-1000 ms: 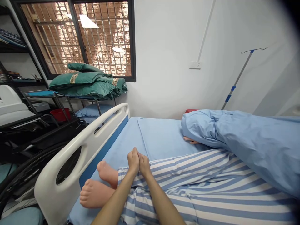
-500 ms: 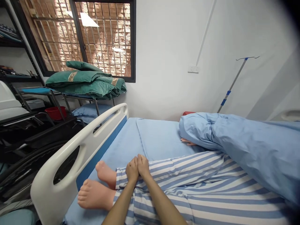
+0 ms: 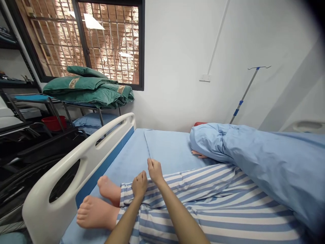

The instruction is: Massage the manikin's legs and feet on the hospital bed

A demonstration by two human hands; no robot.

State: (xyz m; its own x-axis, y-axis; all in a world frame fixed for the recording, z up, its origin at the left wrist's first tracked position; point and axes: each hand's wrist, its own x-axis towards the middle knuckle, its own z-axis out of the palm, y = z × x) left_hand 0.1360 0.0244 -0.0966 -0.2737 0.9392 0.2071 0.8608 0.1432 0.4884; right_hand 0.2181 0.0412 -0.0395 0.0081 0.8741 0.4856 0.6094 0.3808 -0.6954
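Note:
My left hand [image 3: 139, 184] is curled into a fist over the far striped trouser leg [image 3: 200, 179], near the shin of a lying manikin. Beyond it and a little to the right, my right hand [image 3: 155, 170] is also closed, raised above the far side of the same leg. No cloth is seen bunched or pulled at either fist. The manikin's bare feet, the near one [image 3: 96, 212] and the far one [image 3: 109, 190], point left. A light blue quilt [image 3: 254, 156] covers its upper part, with a manikin hand [image 3: 199, 154] showing under the edge.
A white footboard [image 3: 38, 203] closes the bed's left end. A blue sheet [image 3: 167, 145] lies under the legs. Behind stand folded green bedding [image 3: 88, 89] on a rack, a red basin [image 3: 53, 123] and a wheelchair [image 3: 38, 152]. An IV pole [image 3: 243, 96] rises at the right.
My hands were side by side on the leg and have moved apart. The right one has risen away; the left stays low. The view has shifted slightly right.

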